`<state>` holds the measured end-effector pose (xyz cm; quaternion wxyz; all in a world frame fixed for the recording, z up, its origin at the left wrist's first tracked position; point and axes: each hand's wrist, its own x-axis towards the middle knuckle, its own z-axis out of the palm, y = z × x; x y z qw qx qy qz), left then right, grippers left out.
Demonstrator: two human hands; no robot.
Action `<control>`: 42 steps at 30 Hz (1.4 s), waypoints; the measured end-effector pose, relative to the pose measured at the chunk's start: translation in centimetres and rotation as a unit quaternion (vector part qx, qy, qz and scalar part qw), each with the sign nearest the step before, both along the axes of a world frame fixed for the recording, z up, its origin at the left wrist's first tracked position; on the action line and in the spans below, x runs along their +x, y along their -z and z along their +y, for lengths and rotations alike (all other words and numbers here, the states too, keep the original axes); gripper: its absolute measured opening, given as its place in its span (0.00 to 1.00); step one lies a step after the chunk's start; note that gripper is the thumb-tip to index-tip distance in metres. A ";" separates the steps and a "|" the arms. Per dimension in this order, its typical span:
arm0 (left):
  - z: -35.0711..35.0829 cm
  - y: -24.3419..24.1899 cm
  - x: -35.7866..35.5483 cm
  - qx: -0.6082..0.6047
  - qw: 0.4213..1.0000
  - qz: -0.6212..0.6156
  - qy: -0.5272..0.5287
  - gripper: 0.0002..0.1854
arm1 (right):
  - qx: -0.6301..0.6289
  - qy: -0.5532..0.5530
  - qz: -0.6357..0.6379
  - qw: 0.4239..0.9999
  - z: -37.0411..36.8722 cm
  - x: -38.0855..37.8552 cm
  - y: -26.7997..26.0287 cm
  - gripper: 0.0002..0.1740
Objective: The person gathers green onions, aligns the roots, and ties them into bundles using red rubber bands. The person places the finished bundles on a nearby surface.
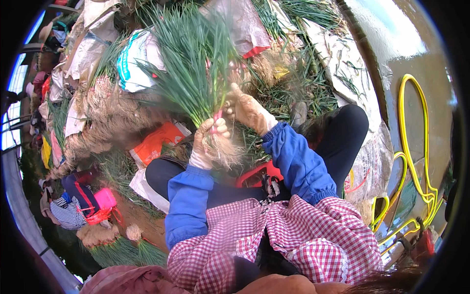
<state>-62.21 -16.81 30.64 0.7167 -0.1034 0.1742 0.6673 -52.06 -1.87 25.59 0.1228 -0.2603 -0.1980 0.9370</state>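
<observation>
A bunch of green onions (191, 62) with long green leaves, pinkish stems and stringy pale roots is held in front of me. My left hand (207, 136), in a soiled light glove, is closed around the stems just above the roots (220, 147). The leaves fan up and away to the left. My right hand (251, 110), gloved too, is beside the stems with curled fingers and the thumb pointing up. Whether it pinches a stalk is hidden. Beyond it lie more green onions with pink bulbs (235, 68).
Loose leaf trimmings (297, 81) cover the ground ahead. Rooty onion piles (110, 99) and woven sacks (139, 60) stretch left. A red plastic stool (253, 174) shows between my legs. Another person (75, 205) sits at left near tied bunches (117, 246). A yellow hose (402, 110) coils on wet floor.
</observation>
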 end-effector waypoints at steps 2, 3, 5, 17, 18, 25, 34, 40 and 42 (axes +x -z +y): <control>-0.1 0.0 0.3 -0.046 0.998 0.048 0.002 0.11 | 0.010 0.083 -0.006 0.996 -0.7 -1.1 1.1 0.18; -0.2 0.3 0.4 -0.077 0.996 0.054 0.011 0.11 | 0.048 0.113 -0.046 0.991 -0.6 -1.4 1.2 0.13; -0.2 0.9 0.4 -0.117 0.987 0.102 0.026 0.11 | 0.105 0.199 -0.192 0.955 -0.7 -2.4 1.4 0.09; 0.7 6.6 0.7 -0.178 0.950 0.250 0.058 0.11 | 0.303 -0.146 -0.201 0.920 -0.2 5.6 -0.2 0.29; 0.8 5.2 1.2 -0.206 0.945 0.246 0.064 0.11 | 0.140 -0.124 -0.153 0.970 -2.0 4.6 -2.9 0.25; 0.2 5.4 1.1 -0.216 0.947 0.237 0.018 0.19 | 0.180 0.370 -0.302 0.860 9.2 5.4 -7.0 0.09; 0.8 7.0 1.0 -0.100 0.951 0.290 0.046 0.22 | 0.637 -0.048 -0.487 0.596 5.6 0.9 -6.6 0.24; 1.2 6.0 2.7 -0.046 0.991 0.116 -0.050 0.23 | 0.647 -0.234 -0.402 0.605 -4.2 2.2 -4.5 0.28; 1.1 7.3 2.0 -0.024 0.991 0.125 -0.052 0.20 | 0.683 -0.198 -0.349 0.611 -4.6 3.5 -4.9 0.28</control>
